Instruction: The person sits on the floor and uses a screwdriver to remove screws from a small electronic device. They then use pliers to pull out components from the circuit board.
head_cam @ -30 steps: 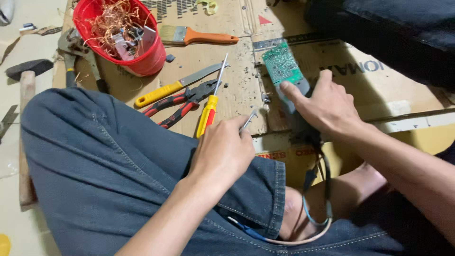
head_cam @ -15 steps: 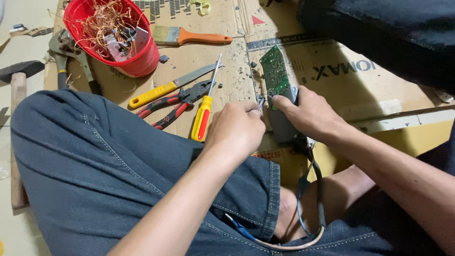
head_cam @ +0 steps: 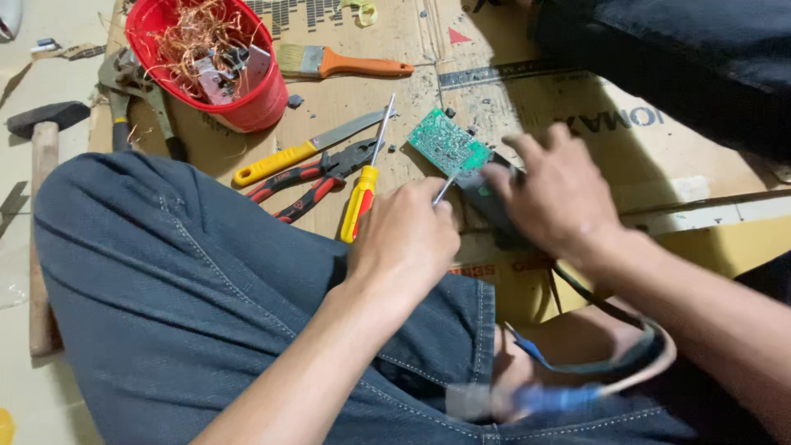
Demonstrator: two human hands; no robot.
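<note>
A: Since everything starts at the far left, what's over there?

B: A hammer (head_cam: 41, 156) lying on the floor, then a red bucket (head_cam: 239, 107) full of copper wire scraps (head_cam: 194, 37), with a paintbrush (head_cam: 346, 63) just right of it on the cardboard (head_cam: 371, 91).

A: And in the middle?

B: A yellow-handled knife (head_cam: 305, 150), red pliers (head_cam: 317, 177) and a yellow and red screwdriver (head_cam: 364, 191), all side by side, just beyond the jeans-covered knee (head_cam: 165, 272).

A: What about the hands?

B: The left hand (head_cam: 408, 235) is curled closed, pinching a thin metal tool (head_cam: 443, 191) whose tip touches the green circuit board (head_cam: 446, 142). The board sits tilted above the cardboard, between both hands. The right hand (head_cam: 556, 198) is wrapped around the dark casing (head_cam: 486, 194) the board sticks out of, fingers a bit blurred. Black and blue cables (head_cam: 577, 363) trail back to the lap.
</note>
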